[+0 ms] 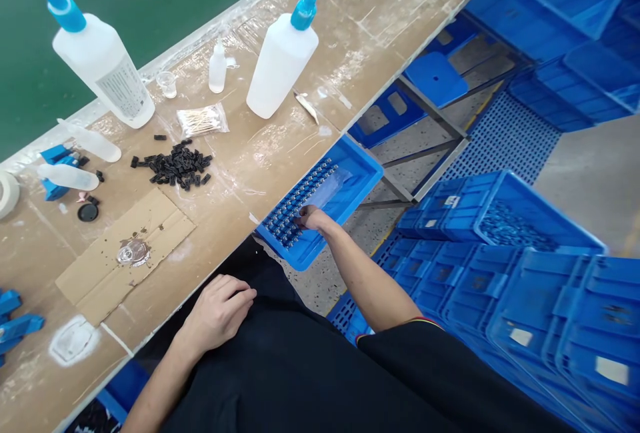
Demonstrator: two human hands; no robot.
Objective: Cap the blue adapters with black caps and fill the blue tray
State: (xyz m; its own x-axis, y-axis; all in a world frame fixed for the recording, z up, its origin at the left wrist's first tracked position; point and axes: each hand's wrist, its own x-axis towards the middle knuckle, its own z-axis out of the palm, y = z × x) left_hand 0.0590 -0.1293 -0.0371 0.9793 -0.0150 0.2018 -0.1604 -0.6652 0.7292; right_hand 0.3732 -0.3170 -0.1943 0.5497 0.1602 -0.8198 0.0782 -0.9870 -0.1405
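**Blue tray point(363, 166) at the edge, right hand point(311, 218) down among the parts**

Cardboard point(167, 216) lies flat at the left of the brown worktop point(235, 190), with a clear, wet-looking puddle point(134, 253) on it. Behind it stands a large white bottle with a blue nozzle point(107, 73); then comes a loose heap of black pieces point(180, 166), with a bag of cotton swabs point(203, 120) just beyond. The left hand point(223, 310) rests over the dark clothing near the worktop's edge, its fingers loosely bent, with nothing seen in them.

To the right, the small parts point(300, 196) stand in close rows inside the tray, beside a clear bag point(330, 190). The right hand reaches in at the near rows, fingers bent downward; the hand is small and partly hides its own fingertips, so I cannot tell whether they pinch a part.

To work well here, keep the wrist clear of the tray's rim, come at one part from above, and grip it lightly by its sides so that its neighbours stay in line.
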